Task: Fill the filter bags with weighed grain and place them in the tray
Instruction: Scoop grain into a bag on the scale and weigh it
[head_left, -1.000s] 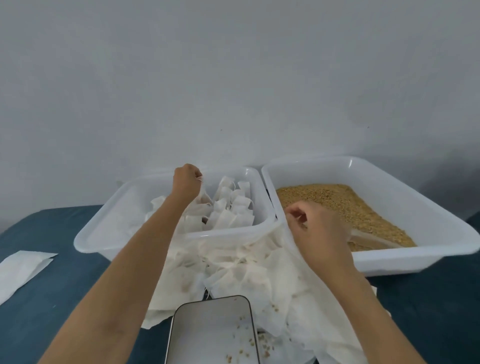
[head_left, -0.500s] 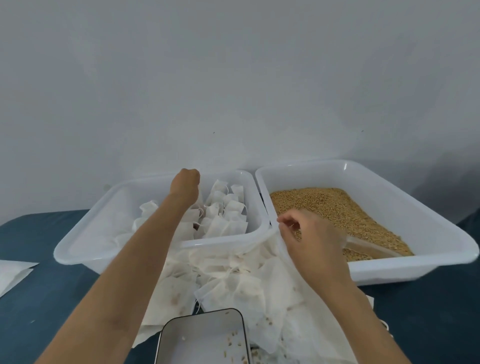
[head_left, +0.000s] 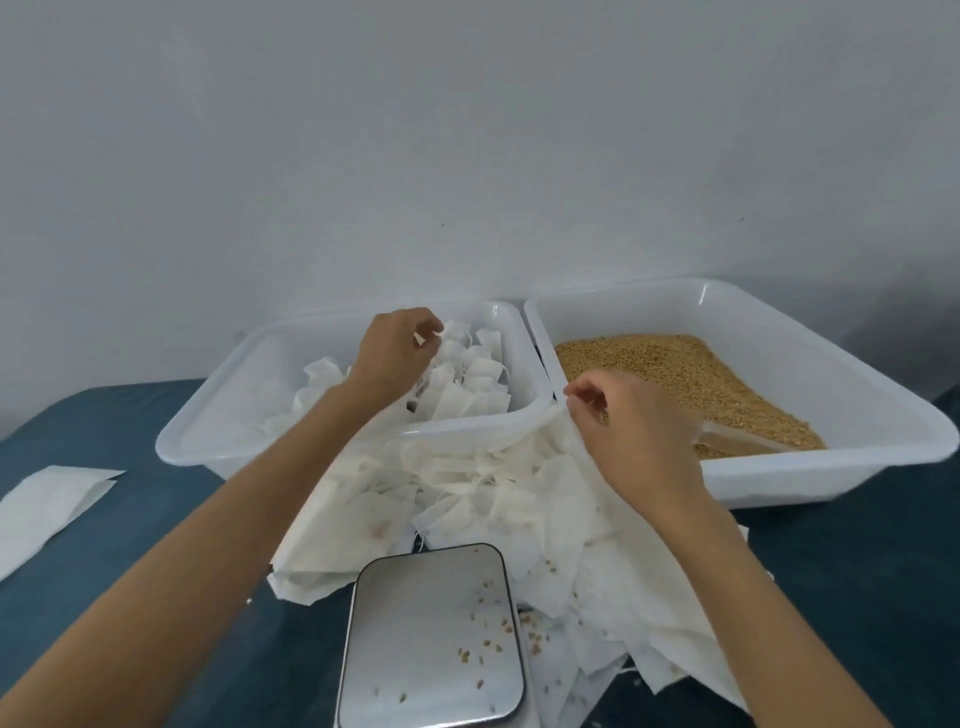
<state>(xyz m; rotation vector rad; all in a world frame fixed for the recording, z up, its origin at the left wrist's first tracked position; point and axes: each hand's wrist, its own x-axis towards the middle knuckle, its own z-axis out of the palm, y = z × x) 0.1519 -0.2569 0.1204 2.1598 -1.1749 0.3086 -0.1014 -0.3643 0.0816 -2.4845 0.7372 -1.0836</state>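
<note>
At the far left a flat white paper sheet (head_left: 49, 501) lies on the dark blue table (head_left: 156, 597). Next comes the white tray (head_left: 208, 431) holding filled filter bags (head_left: 467, 384), bunched toward its right half. My left hand (head_left: 397, 353) reaches over that tray, fingers curled and pinching the top of a filter bag (head_left: 441, 340) above the others. In front of the tray, a heap of empty filter bags (head_left: 467, 499) spreads across the table, and nearest me the metal scale platform (head_left: 431, 634) carries a few stray grains. My right hand (head_left: 634, 431) pinches the edge of a bag at the top of that heap (head_left: 545, 415), just at the tray's corner. To the right sits the grain tray (head_left: 831, 467), its wheat-coloured grain (head_left: 685, 374) piled inside.
</note>
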